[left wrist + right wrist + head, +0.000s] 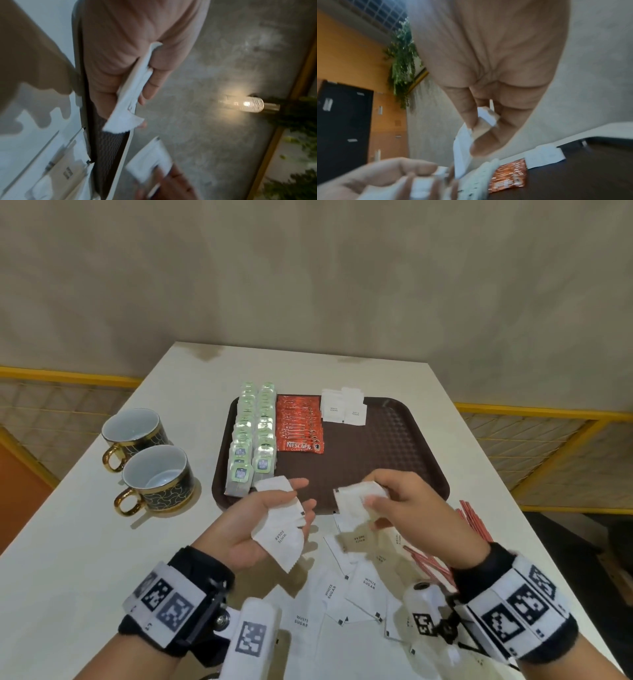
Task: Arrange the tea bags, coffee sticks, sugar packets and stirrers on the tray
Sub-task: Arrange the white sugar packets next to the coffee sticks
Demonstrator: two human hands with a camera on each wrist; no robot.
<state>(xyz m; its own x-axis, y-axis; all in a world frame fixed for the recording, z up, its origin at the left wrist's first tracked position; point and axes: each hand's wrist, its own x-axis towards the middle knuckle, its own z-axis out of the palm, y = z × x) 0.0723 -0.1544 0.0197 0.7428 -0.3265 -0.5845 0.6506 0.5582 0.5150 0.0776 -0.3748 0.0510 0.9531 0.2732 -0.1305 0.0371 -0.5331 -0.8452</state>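
Observation:
A brown tray (pixel 383 460) holds two rows of tea bags (pixel 251 440) at its left, red coffee sticks (pixel 299 426) beside them, and a few white sugar packets (pixel 342 407) at the back. My left hand (pixel 306 494) is palm up over the tray's near left corner and holds a small stack of sugar packets (pixel 279 537), which also shows in the left wrist view (pixel 130 100). My right hand (pixel 375 496) pinches more sugar packets (pixel 352 501) above the tray's front edge. Loose sugar packets (pixel 363 587) lie on the table below my hands. Red stirrers (pixel 474 518) lie to the right.
Two dark cups with gold handles (pixel 135 433) (pixel 157 477) stand on the white table left of the tray. The tray's right half is bare. A yellow railing runs behind the table on both sides.

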